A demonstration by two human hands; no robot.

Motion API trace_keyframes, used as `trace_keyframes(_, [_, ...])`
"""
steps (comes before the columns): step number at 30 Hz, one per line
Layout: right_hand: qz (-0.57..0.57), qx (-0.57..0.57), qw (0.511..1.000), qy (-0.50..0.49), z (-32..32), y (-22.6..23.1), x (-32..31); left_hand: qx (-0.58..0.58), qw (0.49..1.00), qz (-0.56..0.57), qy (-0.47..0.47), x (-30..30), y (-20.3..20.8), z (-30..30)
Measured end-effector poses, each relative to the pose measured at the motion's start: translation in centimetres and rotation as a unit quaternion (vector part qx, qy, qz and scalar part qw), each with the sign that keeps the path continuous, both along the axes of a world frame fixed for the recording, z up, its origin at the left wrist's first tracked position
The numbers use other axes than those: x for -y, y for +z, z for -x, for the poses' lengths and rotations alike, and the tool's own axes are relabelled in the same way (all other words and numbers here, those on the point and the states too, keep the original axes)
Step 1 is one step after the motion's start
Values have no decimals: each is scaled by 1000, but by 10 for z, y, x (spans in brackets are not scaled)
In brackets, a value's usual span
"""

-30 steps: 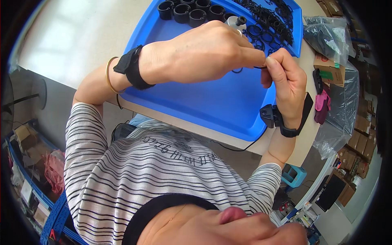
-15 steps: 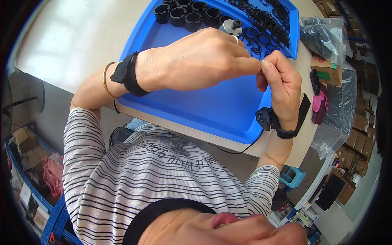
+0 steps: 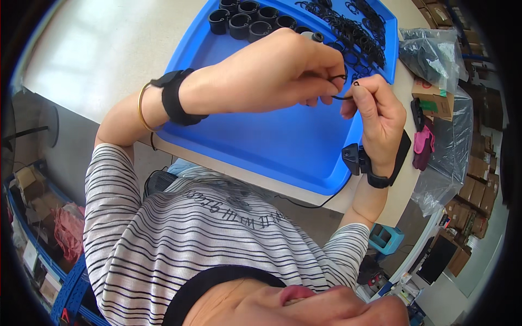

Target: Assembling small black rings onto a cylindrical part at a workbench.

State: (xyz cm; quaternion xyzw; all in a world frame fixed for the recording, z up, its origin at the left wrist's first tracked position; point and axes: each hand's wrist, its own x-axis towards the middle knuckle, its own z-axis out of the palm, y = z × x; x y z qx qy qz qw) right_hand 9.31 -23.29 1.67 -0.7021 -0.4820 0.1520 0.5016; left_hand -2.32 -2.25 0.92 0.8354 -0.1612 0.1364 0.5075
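Observation:
A thin black retaining ring (image 3: pixel 341 98) with small eyelets at its ends is stretched between my two hands, above the blue tray (image 3: pixel 261 146). My left hand (image 3: pixel 283 70) comes across from the left, its fingers closed on one side of the ring. Thumb and index finger of my right hand (image 3: pixel 382 117) pinch the other side. Part of the ring is hidden by the fingers. Behind my left hand, short black cylinders (image 3: pixel 239 26) stand in rows in the tray. A dark knob (image 3: pixel 314 36) on a grey piece shows just over my left knuckles, mostly covered.
A second blue tray (image 3: pixel 392 38) at the far right holds a heap of loose black rings (image 3: pixel 353 32). To the right lie clear plastic bags (image 3: pixel 432 54), a cardboard box (image 3: pixel 435 100) and a pink and dark red item (image 3: pixel 423 144). A black cable (image 3: pixel 310 205) hangs by the table's front edge.
My fingertips, touching before, have drawn slightly apart, and the black ring shows between them. My left hand has turned, its fingers more in view.

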Motion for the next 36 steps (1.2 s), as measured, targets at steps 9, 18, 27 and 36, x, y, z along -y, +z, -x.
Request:
trace_keyframes(9, [-55,-68,995,-43,7,4,-2,-94,987,121,-44,-7,5,-3])
trace_keyframes(18, [-112,150,982,-19,-2,-4,-1,-142,953,240,-114,-14,-2,-8])
trace_keyframes(27, [19,-137,990,13,-3,5,2,-143,937,297,-115,-19,-6,-14])
trace_keyframes(36, [11,-173,985,6,3,0,-3,161,987,3,29,0,-9,-10])
